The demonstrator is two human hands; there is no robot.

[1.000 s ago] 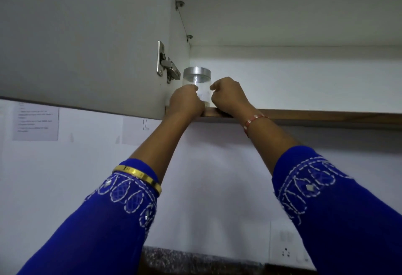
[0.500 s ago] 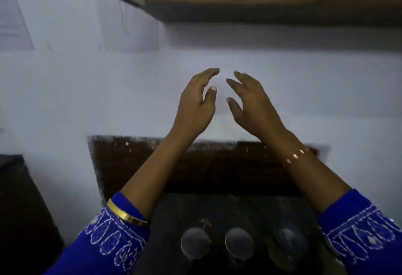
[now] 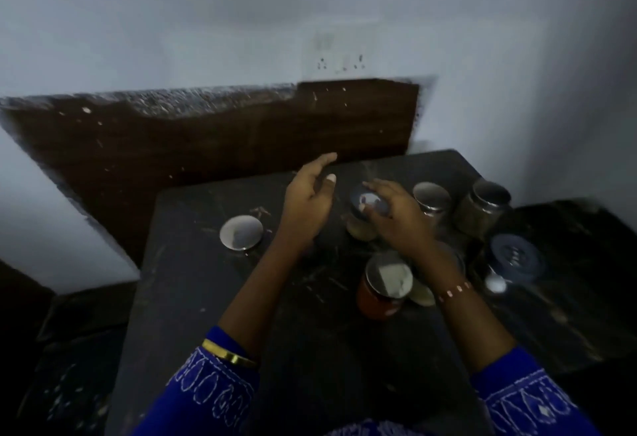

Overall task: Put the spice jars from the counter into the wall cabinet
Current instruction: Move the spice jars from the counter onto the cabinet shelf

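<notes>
Here we see the spice jars upright on the dark counter (image 3: 193, 297), long axes vertical, lids up. The right hand (image 3: 400, 218) hovers over the middle jar (image 3: 365, 208), fingers spread, hiding its body. The left hand (image 3: 310, 201) is beside that jar, fingers loose, holding nothing. Motion blur hides whether the right hand touches it.

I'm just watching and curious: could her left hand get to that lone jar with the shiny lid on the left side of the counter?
Probably yes. The left hand hovers open beside that jar, and the dark counter between them looks bare. The right hand is busy over another jar, well clear of the path.
</notes>
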